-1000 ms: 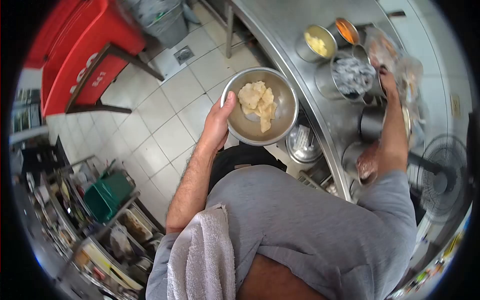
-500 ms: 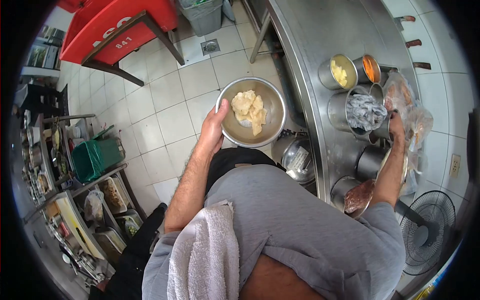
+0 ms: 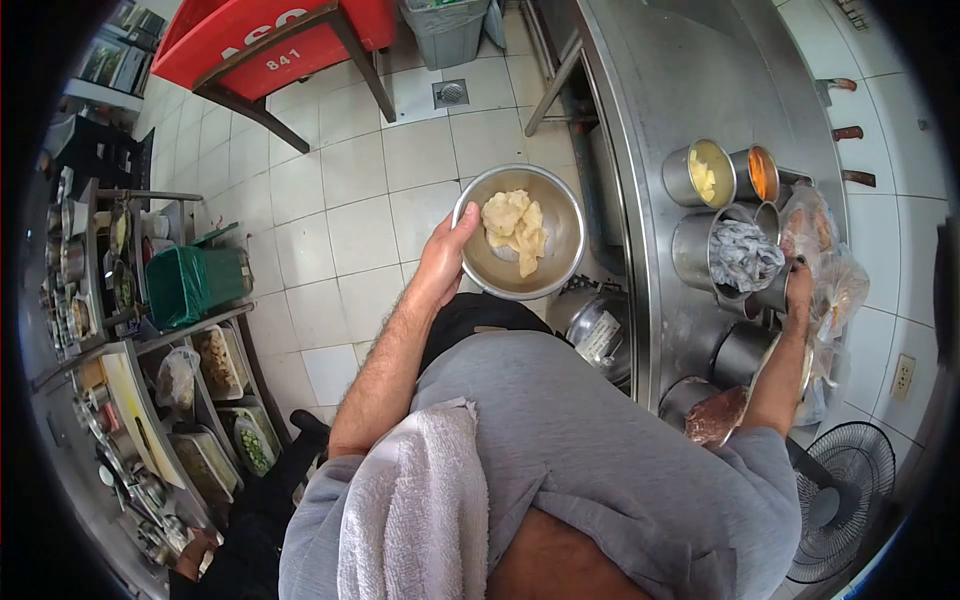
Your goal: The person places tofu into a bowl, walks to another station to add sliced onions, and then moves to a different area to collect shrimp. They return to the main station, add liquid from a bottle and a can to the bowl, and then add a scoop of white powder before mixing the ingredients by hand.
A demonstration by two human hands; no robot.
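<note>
Over the tiled floor, my left hand (image 3: 447,253) grips a metal bowl (image 3: 561,255) by its left rim, thumb on top. Pale, lumpy, dough-like pieces (image 3: 514,225) lie inside the bowl. At the steel counter, my right hand (image 3: 798,288) is closed at the edge of a small metal pot (image 3: 770,293), its fingers partly hidden. Left of that hand stands a larger pot (image 3: 693,248) heaped with grey, glistening strips (image 3: 745,256). Behind are a pot with yellow pieces (image 3: 703,182) and one with orange pieces (image 3: 762,174).
The steel counter (image 3: 690,70) runs along my right, with plastic bags (image 3: 838,290) against the wall and a pot of reddish meat (image 3: 715,415) close to my arm. A fan (image 3: 850,490) stands behind. A green bin (image 3: 190,285) and another person's hand (image 3: 195,548) are on the left.
The view has shifted, so the bowl and counter appear slightly farther right. My left hand still holds the bowl, and my right hand stays among the pots.
</note>
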